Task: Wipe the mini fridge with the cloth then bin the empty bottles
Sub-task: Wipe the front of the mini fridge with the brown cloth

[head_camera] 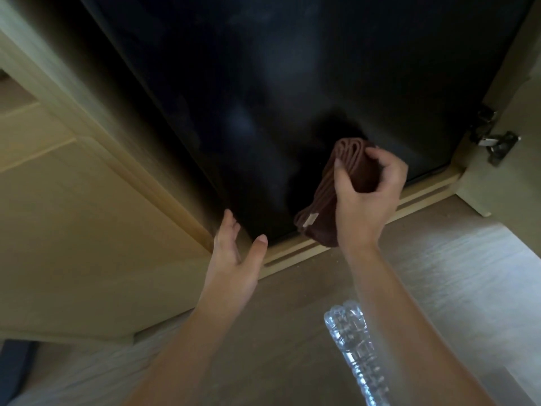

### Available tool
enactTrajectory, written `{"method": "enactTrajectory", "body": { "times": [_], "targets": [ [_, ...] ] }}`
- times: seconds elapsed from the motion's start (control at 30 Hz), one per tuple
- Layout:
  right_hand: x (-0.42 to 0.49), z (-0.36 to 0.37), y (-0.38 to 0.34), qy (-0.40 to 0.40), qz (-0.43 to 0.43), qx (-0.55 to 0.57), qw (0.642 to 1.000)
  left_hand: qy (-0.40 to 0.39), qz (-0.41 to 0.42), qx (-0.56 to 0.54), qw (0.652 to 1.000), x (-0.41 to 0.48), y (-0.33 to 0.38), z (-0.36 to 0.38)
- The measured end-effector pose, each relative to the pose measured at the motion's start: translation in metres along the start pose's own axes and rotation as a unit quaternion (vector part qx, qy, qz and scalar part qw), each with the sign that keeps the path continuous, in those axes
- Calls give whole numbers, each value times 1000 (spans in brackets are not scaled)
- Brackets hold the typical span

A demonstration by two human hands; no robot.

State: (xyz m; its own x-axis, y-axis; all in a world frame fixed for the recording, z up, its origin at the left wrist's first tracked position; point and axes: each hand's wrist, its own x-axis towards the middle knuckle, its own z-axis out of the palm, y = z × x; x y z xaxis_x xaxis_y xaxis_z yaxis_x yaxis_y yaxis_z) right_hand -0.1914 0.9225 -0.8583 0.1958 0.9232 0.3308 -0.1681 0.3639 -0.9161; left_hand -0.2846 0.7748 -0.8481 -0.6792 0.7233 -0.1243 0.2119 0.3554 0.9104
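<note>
The black mini fridge (263,83) fills the upper middle, set inside a wooden cabinet, its door closed. My right hand (366,194) grips a folded brown cloth (325,200) and holds it against the lower right part of the fridge door. My left hand (234,253) is open, fingers spread, with its fingertips at the lower left corner of the fridge door. A clear plastic bottle (357,353) lies on the floor below my right forearm; its lower end runs out of the frame.
A light wooden cabinet panel (73,230) stands to the left of the fridge. An open cabinet door with a metal hinge (494,142) is at the right. Pale wood-pattern floor (453,273) spreads below. A dark object (14,364) sits at the bottom left edge.
</note>
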Motion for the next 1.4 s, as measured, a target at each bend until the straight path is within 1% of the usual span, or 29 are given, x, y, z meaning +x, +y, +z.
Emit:
{"method": "enactTrajectory", "body": {
  "times": [0.07, 0.13, 0.2, 0.3, 0.37, 0.53, 0.6, 0.7, 0.77, 0.93, 1.03, 1.13, 1.23, 1.3, 1.37, 1.4],
  "targets": [
    [0, 5, -7, 17, -14, -8, 1000, 1, 2, -1, 1000, 1, 0, 0],
    [-5, 12, -12, 15, -32, -18, 999, 4, 5, -5, 1000, 2, -1, 0],
    [-16, 16, -10, -15, -70, -43, 997, 7, 9, -6, 1000, 2, -1, 1],
    [-34, 11, 8, -94, -119, -99, 983, 13, 11, -1, 1000, 2, -1, 2],
    [-42, 3, 26, -141, -117, -133, 974, 14, 12, 12, 1000, 3, -1, 1],
    [-64, -23, 65, -243, -71, -226, 941, 20, 16, 24, 999, 2, -5, 3],
    [-66, -29, 74, -266, -51, -255, 928, 20, 15, 26, 999, 1, -6, 5],
    [-62, -35, 78, -283, -54, -265, 920, 21, 16, 33, 999, 0, -7, 5],
    [-56, -42, 79, -267, -46, -268, 924, 24, 14, 36, 999, -1, -7, 7],
    [-9, -55, 78, -143, -11, -247, 958, 45, 4, 62, 997, 1, -7, 18],
    [15, -59, 80, -105, 20, -245, 964, 60, -2, 89, 994, 2, -6, 28],
    [11, -59, 86, -98, 42, -233, 967, 79, -3, 122, 989, 4, -5, 34],
    [-5, -57, 93, -137, 64, -210, 966, 99, 3, 138, 985, 4, -1, 41],
    [-6, -58, 95, -146, 76, -193, 967, 105, -2, 139, 985, 5, 0, 44],
    [5, -62, 96, -118, 75, -189, 972, 106, -11, 136, 985, 6, -1, 43],
    [17, -66, 98, -86, 80, -194, 974, 103, -14, 134, 985, 6, -2, 42]
  ]
}}
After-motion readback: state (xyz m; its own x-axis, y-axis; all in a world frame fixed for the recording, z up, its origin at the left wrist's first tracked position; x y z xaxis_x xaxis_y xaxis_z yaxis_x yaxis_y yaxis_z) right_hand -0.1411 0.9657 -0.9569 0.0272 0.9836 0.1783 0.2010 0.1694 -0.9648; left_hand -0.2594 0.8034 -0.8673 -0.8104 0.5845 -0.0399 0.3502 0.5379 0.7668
